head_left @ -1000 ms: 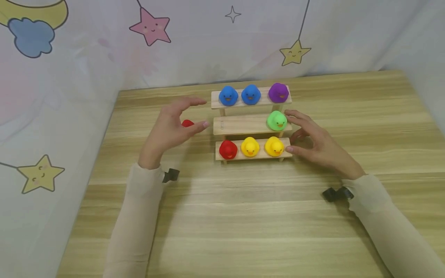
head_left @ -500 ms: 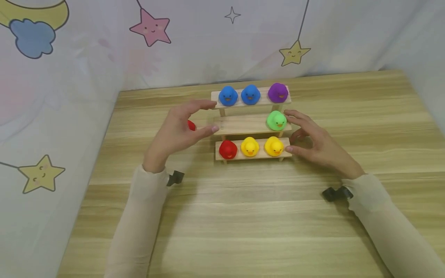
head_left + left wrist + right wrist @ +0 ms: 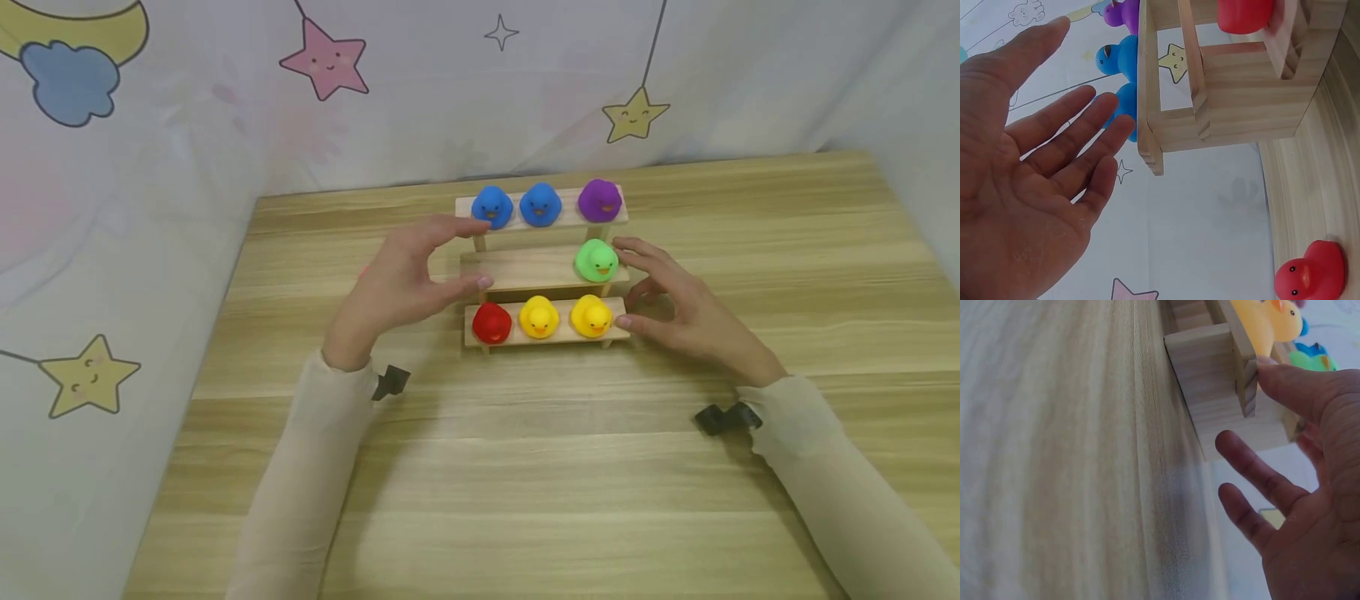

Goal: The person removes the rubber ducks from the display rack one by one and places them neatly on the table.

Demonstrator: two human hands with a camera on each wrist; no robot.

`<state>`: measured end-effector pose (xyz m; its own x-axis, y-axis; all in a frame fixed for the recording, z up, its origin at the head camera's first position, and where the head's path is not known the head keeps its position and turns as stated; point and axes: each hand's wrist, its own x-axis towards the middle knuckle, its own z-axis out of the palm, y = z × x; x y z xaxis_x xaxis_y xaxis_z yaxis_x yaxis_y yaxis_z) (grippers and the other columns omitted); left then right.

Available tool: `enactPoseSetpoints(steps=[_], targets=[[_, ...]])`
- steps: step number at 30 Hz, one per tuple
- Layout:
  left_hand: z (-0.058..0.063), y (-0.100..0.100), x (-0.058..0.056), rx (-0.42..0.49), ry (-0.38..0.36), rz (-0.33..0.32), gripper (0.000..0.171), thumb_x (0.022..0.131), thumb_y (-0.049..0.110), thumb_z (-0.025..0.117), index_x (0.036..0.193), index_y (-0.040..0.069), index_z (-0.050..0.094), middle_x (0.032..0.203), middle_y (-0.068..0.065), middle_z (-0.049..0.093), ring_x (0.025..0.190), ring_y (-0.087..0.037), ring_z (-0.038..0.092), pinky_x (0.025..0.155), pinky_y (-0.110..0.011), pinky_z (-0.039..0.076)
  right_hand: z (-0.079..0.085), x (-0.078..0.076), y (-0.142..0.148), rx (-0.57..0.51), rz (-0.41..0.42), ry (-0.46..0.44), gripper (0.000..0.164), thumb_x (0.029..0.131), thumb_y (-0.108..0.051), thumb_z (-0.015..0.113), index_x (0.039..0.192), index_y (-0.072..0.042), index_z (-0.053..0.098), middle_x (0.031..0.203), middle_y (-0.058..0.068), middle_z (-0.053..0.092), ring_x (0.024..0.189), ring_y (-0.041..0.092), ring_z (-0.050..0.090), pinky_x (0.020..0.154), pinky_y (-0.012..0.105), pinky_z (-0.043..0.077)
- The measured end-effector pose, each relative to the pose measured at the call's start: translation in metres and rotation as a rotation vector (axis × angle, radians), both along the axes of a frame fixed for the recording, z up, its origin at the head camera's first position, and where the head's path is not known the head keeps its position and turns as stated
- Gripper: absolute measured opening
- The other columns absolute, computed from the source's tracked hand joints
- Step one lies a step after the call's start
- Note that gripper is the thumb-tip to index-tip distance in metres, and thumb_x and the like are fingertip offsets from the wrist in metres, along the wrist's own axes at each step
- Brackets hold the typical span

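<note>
A three-tier wooden stand (image 3: pixel 517 268) holds rubber ducks. On its top tier are two blue ducks (image 3: pixel 541 205) and a purple duck (image 3: pixel 600 201). A green duck (image 3: pixel 597 261) sits at the middle tier's right end. Along the bottom tier stand a red duck (image 3: pixel 492 323) and two yellow ducks (image 3: pixel 539 317). My left hand (image 3: pixel 401 279) hovers by the stand's left end, thumb and fingers spread, holding nothing. At the right end, my right hand (image 3: pixel 690 312) touches the stand; its thumb (image 3: pixel 1291 387) meets the bottom tier's edge, with other fingers loosely extended.
Another red duck (image 3: pixel 1313 275) lies on the wooden table (image 3: pixel 540 483), left of the stand, mostly hidden behind my left hand in the head view. A white cloth backdrop (image 3: pixel 450 92) with printed stars hangs behind the table and along its left side.
My left hand has moved right, from beside the stand to over its left end, now covering most of the loose red duck. The right hand and the ducks have stayed put.
</note>
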<state>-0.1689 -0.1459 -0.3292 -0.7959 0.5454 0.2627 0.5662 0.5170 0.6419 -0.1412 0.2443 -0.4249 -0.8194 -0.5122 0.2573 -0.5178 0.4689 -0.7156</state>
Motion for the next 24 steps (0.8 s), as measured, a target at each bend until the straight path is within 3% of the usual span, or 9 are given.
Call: enactPoseSetpoints(steps=[9, 24], targets=[[0.000, 0.014, -0.002, -0.007, -0.014, -0.077, 0.061, 0.090, 0.024, 0.089, 0.144, 0.007, 0.067, 0.143, -0.010, 0.072, 0.126, -0.031, 0.066, 0.116, -0.049, 0.052, -0.002, -0.001, 0.000, -0.008, 0.007, 0.012, 0.093, 0.088, 0.002, 0.085, 0.166, -0.022, 0.041, 0.178, 0.003, 0.029, 0.100, 0.006, 0.072, 0.097, 0.015, 0.057], [-0.004, 0.029, -0.007, -0.035, -0.093, -0.128, 0.065, 0.090, 0.026, 0.090, 0.146, 0.005, 0.065, 0.148, -0.011, 0.069, 0.133, -0.029, 0.066, 0.114, -0.045, 0.055, -0.002, -0.001, -0.001, -0.014, 0.005, 0.013, 0.094, 0.088, 0.001, 0.085, 0.166, -0.023, 0.040, 0.178, 0.006, 0.030, 0.100, 0.006, 0.071, 0.096, 0.015, 0.057]])
